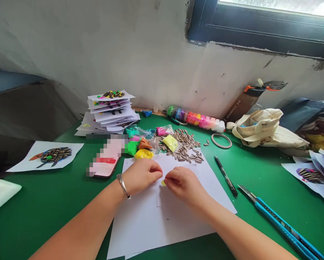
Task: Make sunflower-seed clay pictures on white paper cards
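My left hand (145, 176) hovers over the white paper, thumb and forefinger pinched together; whatever may be between them is too small to see. Close by on the right, my right hand (182, 181) has its fingers bent into a pinch. A small piece of yellow clay (163, 183) shows at its fingertips, and I cannot tell whether it is held or lies on the paper. Both hands are over a smaller sheet (162, 198), which rests on a large white sheet (140, 231). Beyond them are a heap of striped sunflower seeds (187, 141) and a bag of yellow clay (170, 143).
Bags of coloured clay (143, 154) and a phone (106, 159) lie left of the seeds. A pen (226, 176) and blue utility knife (283, 227) are at right. Behind stand stacked seed pictures (113, 112), a tape ring (221, 141), a canvas bag (267, 130) and a bottle (243, 103).
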Motion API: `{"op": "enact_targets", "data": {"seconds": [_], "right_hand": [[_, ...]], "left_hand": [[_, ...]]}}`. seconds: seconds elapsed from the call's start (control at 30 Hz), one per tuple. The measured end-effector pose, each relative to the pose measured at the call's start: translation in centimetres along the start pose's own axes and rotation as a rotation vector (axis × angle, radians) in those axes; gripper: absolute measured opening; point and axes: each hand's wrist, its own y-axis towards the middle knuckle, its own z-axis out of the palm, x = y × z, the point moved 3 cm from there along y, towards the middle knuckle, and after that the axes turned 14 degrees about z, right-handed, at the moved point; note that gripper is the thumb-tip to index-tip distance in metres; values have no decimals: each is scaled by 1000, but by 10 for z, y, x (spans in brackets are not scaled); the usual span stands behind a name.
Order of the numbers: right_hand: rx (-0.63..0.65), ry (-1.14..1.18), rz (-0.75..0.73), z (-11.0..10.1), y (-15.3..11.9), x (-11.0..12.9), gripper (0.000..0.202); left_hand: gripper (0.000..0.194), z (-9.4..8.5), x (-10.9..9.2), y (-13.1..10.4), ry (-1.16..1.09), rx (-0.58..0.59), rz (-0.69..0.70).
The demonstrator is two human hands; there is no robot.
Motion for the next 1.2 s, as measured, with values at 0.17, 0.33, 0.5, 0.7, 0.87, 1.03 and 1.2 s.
{"op": "enact_targets", "data": {"seconds": [0.17,0.33,0.5,0.7,0.87,1.03,1.2], "right_hand": [[-132,-247,-69,7,0,-3,19],[-152,-276,-87,10,1,-6,14],[-130,-200,-110,2,-2,-10,16],[-79,-194,-228,-16,-17,-8,32],[-139,-247,-310,-10,-27,-8,41],[-239,-316,-397,1,-27,-15,36],[-280,-424,-476,5,-28,-16,30]], "left_hand": [[19,11,3,2,151,49,9],[17,16,3,3,271,53,6],[19,19,1,2,351,38,19],[19,19,0,1,350,54,34],[22,17,1,1,349,68,57],[25,18,0,1,371,110,132],[27,20,0,1,410,148,191]]}}
